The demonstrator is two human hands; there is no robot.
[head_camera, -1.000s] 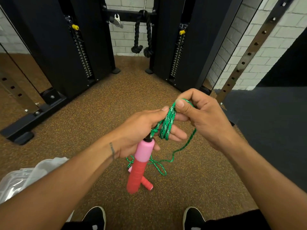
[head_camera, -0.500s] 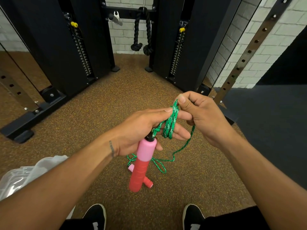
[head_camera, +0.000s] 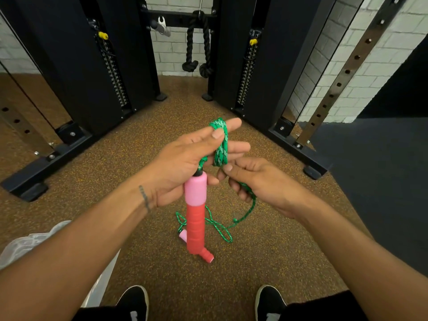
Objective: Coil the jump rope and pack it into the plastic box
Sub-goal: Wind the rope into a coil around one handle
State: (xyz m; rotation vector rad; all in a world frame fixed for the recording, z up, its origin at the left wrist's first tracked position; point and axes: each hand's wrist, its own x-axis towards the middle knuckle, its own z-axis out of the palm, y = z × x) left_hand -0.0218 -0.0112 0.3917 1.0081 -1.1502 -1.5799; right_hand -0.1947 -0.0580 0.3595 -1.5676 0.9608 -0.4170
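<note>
Rope (head_camera: 220, 144), green and braided, is what we see wound in several turns around the outstretched fingers of the left hand (head_camera: 185, 163); the thumb presses the loops against the index finger. That same hand holds one pink-and-red handle (head_camera: 195, 214) hanging straight down, though the palm side is turned away from us and we cannot tell just how the lower fingers clamp it. The right hand (head_camera: 261, 184) sits just beside the coil, thumb and curled fingers closed on the trailing strand, which disappears inside the fist and comes out below it, dropping to a loose tangle on the speckled floor (head_camera: 266, 258). The second handle (head_camera: 203, 251) lies on that floor, mostly hidden behind the hanging one; we make out only its pink end at the left and a red tip at the right. The plastic box (head_camera: 30, 244) is at the lower left, translucent, covered by the left forearm and cut by the picture's edge, so its inside cannot be judged. Two black shoes (head_camera: 135, 302) are cropped at the bottom edge. A black cable machine (head_camera: 76, 66) stands beyond, its top out of view.
</note>
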